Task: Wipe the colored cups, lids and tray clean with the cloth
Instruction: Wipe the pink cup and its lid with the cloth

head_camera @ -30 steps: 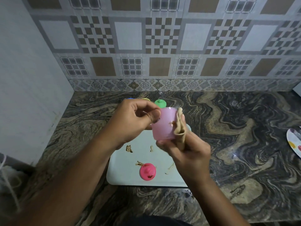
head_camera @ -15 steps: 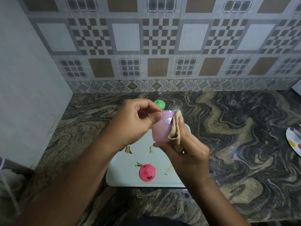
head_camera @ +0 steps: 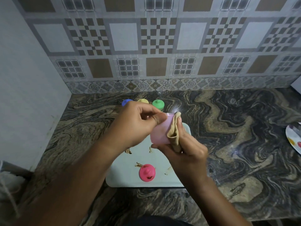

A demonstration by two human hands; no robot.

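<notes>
Head view: your left hand [head_camera: 136, 124] pinches the upper rim of the translucent pink plastic cup [head_camera: 158, 133], fingers clamped on its wall, holding it in the air above the pale rectangular plastic tray [head_camera: 123, 175]. The cup's long axis runs rim away from you, base nearer, slightly tilted. Your right hand [head_camera: 187, 152], fingers curled round the folded beige cloth [head_camera: 173, 131], presses it against the cup's right flank. The visible wall looks smooth and unsmeared; brown smears mark the tray and the round pink lid [head_camera: 147, 172].
</notes>
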